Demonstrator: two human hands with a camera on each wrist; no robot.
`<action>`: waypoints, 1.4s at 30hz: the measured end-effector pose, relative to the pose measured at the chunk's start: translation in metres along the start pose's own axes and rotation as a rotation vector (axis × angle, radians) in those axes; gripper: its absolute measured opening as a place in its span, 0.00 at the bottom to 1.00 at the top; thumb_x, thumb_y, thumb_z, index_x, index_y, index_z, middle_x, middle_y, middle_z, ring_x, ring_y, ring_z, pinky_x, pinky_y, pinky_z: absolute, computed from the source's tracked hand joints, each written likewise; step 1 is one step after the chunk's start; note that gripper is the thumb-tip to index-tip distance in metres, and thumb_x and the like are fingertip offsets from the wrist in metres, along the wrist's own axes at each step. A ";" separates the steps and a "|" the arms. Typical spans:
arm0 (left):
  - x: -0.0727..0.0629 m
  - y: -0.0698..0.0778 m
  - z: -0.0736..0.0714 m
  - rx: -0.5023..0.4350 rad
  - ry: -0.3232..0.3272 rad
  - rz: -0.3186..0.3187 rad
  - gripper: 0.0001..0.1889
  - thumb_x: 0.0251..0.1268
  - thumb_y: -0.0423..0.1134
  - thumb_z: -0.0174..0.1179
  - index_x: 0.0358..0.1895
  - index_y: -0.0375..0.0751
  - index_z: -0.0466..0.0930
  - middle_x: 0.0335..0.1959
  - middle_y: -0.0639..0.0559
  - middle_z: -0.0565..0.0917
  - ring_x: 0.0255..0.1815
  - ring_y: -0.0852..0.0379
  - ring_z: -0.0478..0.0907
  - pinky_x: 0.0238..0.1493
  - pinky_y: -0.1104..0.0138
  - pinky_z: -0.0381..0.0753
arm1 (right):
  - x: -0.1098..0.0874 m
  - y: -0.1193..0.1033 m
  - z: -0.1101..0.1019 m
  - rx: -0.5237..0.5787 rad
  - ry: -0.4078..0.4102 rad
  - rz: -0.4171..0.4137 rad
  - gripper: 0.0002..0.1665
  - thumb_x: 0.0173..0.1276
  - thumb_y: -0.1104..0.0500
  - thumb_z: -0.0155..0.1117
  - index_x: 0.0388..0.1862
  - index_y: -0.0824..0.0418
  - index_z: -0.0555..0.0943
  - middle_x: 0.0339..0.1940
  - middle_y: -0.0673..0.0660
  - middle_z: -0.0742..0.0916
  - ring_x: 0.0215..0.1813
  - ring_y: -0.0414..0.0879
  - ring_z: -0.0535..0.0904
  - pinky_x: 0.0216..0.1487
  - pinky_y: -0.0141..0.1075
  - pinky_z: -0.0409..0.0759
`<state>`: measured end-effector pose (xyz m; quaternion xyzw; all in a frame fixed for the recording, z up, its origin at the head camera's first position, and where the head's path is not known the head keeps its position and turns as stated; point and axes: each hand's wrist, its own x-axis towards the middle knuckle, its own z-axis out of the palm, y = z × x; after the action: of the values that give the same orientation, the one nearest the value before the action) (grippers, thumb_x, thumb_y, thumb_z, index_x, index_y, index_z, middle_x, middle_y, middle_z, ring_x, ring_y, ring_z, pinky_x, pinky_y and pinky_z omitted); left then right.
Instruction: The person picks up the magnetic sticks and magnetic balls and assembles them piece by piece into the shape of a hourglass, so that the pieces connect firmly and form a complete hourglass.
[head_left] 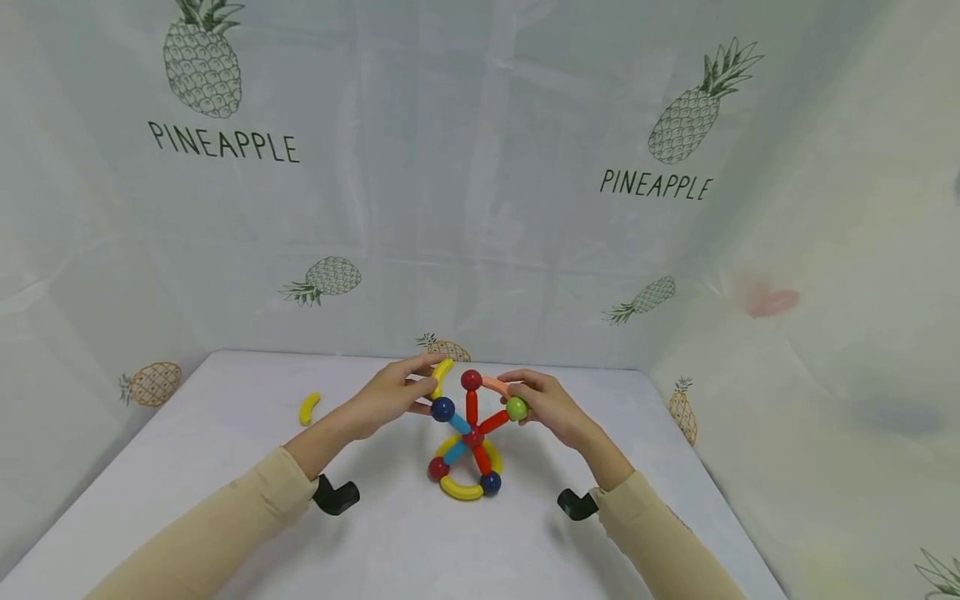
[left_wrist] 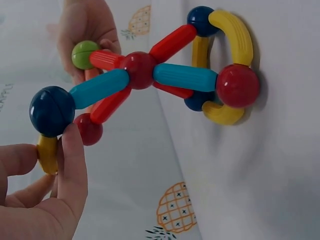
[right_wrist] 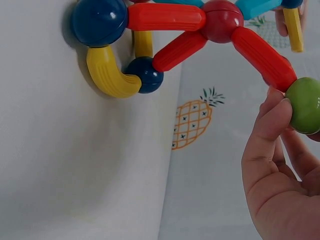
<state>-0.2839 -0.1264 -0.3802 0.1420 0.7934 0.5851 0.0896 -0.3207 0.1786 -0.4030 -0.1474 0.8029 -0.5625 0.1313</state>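
A magnetic ball-and-stick structure stands on the table, with a central red ball [head_left: 473, 437] joining red and light blue rods. Its base is a ring of yellow curved rods [head_left: 461, 490] and balls. My left hand [head_left: 386, 398] pinches a yellow curved rod [left_wrist: 48, 155], whose end meets the upper-left dark blue ball [left_wrist: 52, 111]; a fingertip touches that ball. With its fingertips, my right hand [head_left: 551, 407] holds the green ball [right_wrist: 306, 105] at the upper right. A pink curved rod [head_left: 495, 386] runs between the top red ball [head_left: 471, 380] and the green ball.
Another yellow curved rod [head_left: 310, 409] lies on the white table [head_left: 390, 550], left of the structure. Behind the table hangs a pale pineapple-print curtain [head_left: 480, 208]. Black wrist mounts [head_left: 336, 496] show at both cuffs.
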 end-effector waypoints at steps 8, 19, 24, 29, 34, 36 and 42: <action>0.002 -0.005 -0.005 -0.022 -0.009 -0.023 0.26 0.84 0.39 0.56 0.81 0.50 0.68 0.66 0.40 0.75 0.56 0.47 0.84 0.54 0.58 0.89 | 0.002 0.001 0.002 0.003 0.009 0.010 0.23 0.84 0.52 0.55 0.71 0.58 0.79 0.52 0.62 0.88 0.43 0.52 0.84 0.46 0.36 0.85; 0.010 -0.007 -0.007 -0.005 -0.065 -0.036 0.24 0.83 0.38 0.56 0.78 0.46 0.72 0.71 0.40 0.76 0.56 0.47 0.82 0.56 0.57 0.89 | 0.002 0.003 0.001 0.006 -0.001 0.004 0.23 0.83 0.52 0.55 0.71 0.57 0.79 0.57 0.69 0.85 0.45 0.52 0.84 0.47 0.37 0.85; 0.014 -0.006 -0.008 0.014 -0.113 -0.056 0.23 0.84 0.39 0.55 0.77 0.45 0.73 0.62 0.40 0.80 0.55 0.47 0.82 0.57 0.55 0.88 | 0.003 0.003 0.002 0.021 0.009 0.012 0.23 0.83 0.53 0.55 0.71 0.58 0.79 0.52 0.65 0.87 0.42 0.52 0.84 0.46 0.37 0.85; 0.017 -0.004 -0.009 0.028 -0.148 -0.074 0.23 0.85 0.40 0.53 0.77 0.45 0.74 0.57 0.41 0.80 0.55 0.47 0.80 0.59 0.55 0.88 | 0.003 0.003 0.002 0.018 0.019 0.010 0.23 0.83 0.53 0.55 0.70 0.57 0.80 0.50 0.62 0.87 0.42 0.52 0.83 0.45 0.36 0.85; 0.019 -0.003 -0.010 0.024 -0.162 -0.083 0.22 0.85 0.41 0.54 0.76 0.46 0.75 0.60 0.43 0.80 0.56 0.47 0.80 0.59 0.55 0.88 | 0.002 0.002 0.003 0.007 0.022 0.001 0.22 0.83 0.52 0.55 0.70 0.56 0.80 0.52 0.64 0.86 0.45 0.52 0.83 0.46 0.37 0.84; 0.019 -0.003 -0.010 0.026 -0.170 -0.083 0.22 0.85 0.41 0.54 0.75 0.45 0.76 0.61 0.44 0.81 0.56 0.47 0.81 0.59 0.55 0.88 | 0.001 0.002 0.003 0.005 0.023 0.000 0.22 0.83 0.52 0.56 0.70 0.56 0.80 0.53 0.64 0.86 0.45 0.52 0.83 0.46 0.37 0.84; 0.019 -0.003 -0.009 0.028 -0.169 -0.086 0.21 0.85 0.42 0.54 0.74 0.45 0.77 0.61 0.44 0.81 0.55 0.47 0.80 0.59 0.56 0.88 | 0.000 0.001 0.003 0.005 0.031 0.000 0.22 0.83 0.53 0.56 0.70 0.56 0.80 0.50 0.65 0.86 0.43 0.52 0.83 0.45 0.37 0.85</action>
<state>-0.3050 -0.1288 -0.3800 0.1577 0.7965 0.5555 0.1792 -0.3195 0.1760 -0.4054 -0.1381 0.8034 -0.5669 0.1191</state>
